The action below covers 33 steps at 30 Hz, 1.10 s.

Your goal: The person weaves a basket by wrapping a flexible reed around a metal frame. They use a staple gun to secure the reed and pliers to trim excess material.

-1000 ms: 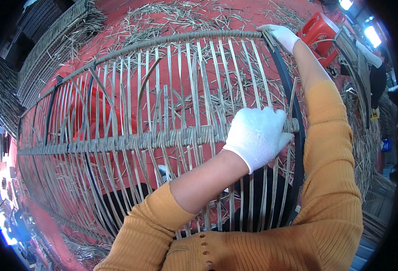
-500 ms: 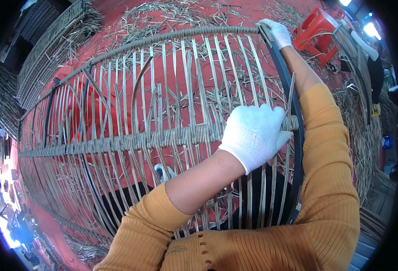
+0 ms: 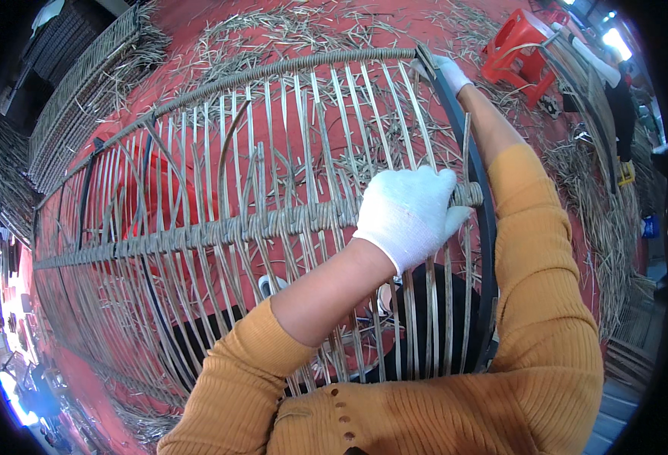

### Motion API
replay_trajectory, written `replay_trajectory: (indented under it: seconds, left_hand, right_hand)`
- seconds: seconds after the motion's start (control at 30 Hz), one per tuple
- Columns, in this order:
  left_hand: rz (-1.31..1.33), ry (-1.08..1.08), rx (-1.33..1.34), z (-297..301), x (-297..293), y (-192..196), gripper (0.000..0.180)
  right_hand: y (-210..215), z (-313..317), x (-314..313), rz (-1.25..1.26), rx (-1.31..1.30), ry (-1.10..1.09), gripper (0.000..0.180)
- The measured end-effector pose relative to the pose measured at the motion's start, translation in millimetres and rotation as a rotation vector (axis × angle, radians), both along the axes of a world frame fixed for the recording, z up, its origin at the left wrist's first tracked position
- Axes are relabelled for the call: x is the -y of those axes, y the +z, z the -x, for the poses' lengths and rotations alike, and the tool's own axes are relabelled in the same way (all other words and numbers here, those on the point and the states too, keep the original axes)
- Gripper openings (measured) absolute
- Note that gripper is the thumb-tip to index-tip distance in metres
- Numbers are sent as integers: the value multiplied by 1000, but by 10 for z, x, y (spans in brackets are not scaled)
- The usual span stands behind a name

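A large wicker frame [image 3: 273, 174] of thin upright cane slats stands in front of me, with a dark metal rim [image 3: 476, 174] on its right side. A cane-wrapped crossbar [image 3: 220, 231] runs across its middle. My left hand [image 3: 408, 214], in a white glove, is closed around the right end of that crossbar, next to the rim. My right hand [image 3: 444, 70], also gloved, reaches up to the frame's top right corner and pinches a thin cane strip [image 3: 466, 152] there. Both sleeves are mustard yellow.
Cane offcuts [image 3: 303, 30] litter the red floor beyond the frame. A red plastic stool [image 3: 519, 45] stands at the upper right, near another person in dark clothes [image 3: 620, 91]. More woven frames [image 3: 84, 83] lean at the upper left, and straw is piled at the right [image 3: 606, 220].
My right hand has shifted slightly left along the top corner with the strip. My left hand has stayed closed on the crossbar end.
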<state>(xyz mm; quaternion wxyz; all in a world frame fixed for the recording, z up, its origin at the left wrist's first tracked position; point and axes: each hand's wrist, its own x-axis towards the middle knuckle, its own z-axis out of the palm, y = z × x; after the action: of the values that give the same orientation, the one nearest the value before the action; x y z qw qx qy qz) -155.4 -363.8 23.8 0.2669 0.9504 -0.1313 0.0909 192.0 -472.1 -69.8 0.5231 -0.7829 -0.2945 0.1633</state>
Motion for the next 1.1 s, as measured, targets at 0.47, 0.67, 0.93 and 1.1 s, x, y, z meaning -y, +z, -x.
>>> replay_trajectory:
  seconds: [0.47,0.67,0.93,1.1]
  left_hand:
    - [-50,-32,-22,-135,35,161,46]
    - [23,4,-21,-40,133,294,43]
    - [25,-152,6,-356,-45,31,53]
    - [18,-153,-31,-447,-112,-18,54]
  right_hand:
    - [-32,3699,1947,67,-43,-466,28]
    - [141,5636,2535,105,-584,-790,26]
    - [69,6216,2546,-182,-832,-734,27]
    - [145,6236,2506,-171,-914,-693,23]
